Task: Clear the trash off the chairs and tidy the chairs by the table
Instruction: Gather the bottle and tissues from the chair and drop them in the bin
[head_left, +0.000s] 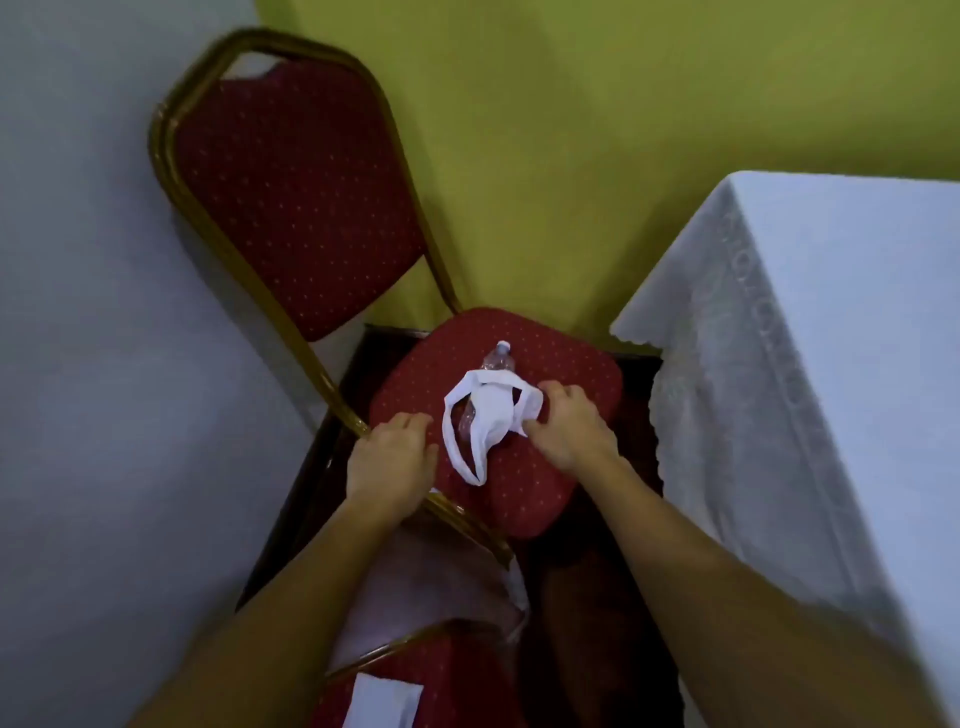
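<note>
A red padded chair (291, 208) with a gold metal frame stands in the corner, its seat (561, 364) facing me. On the seat lie a clear plastic bottle (497, 358) and a white plastic bag (493, 410) draped over it. My right hand (566, 426) pinches the bag's right side between thumb and fingers. My left hand (392, 457) rests at the seat's left edge by the frame, fingers lightly curled, holding nothing. Below, a second red chair (447, 670) carries a white paper piece (382, 701).
A table under a white lace cloth (810, 364) stands close on the right. A grey wall runs along the left and a yellow-green wall behind the chair. Dark floor shows between chair and table.
</note>
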